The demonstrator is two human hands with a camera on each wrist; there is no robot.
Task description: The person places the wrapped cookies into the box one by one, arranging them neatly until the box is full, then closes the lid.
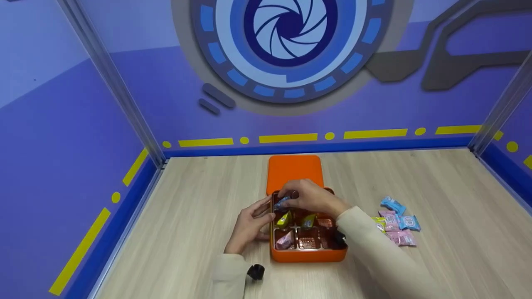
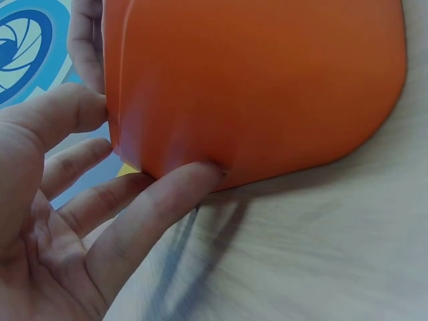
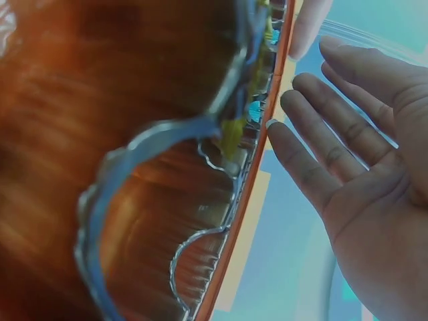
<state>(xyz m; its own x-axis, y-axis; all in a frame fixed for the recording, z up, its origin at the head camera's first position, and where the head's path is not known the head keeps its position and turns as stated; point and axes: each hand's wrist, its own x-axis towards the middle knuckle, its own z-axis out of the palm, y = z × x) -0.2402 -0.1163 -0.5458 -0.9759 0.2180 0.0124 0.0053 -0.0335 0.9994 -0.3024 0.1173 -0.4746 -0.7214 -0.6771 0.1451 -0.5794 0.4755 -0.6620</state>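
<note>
An orange box (image 1: 308, 256) with a brown divided tray (image 1: 308, 243) stands on the table. My left hand (image 1: 248, 227) rests its fingers against the box's left side; in the left wrist view the thumb touches the orange wall. Over the back left compartment hangs my right hand (image 1: 309, 197), fingertips at a blue wrapped candy (image 1: 282, 203). In the right wrist view, its visible fingers look straight, with no candy seen between them. Two yellow candies, one left (image 1: 284, 219) and one middle (image 1: 309, 221), lie in the middle row. A pink candy (image 1: 284, 240) lies front left.
Behind the box lies its orange lid (image 1: 295, 172). Loose candies lie right of the box: blue (image 1: 392, 205), pink (image 1: 401, 238) and yellow (image 1: 380, 224) ones, partly beside the right sleeve (image 1: 384, 253). A printed blue wall (image 1: 232, 120) borders the table's back.
</note>
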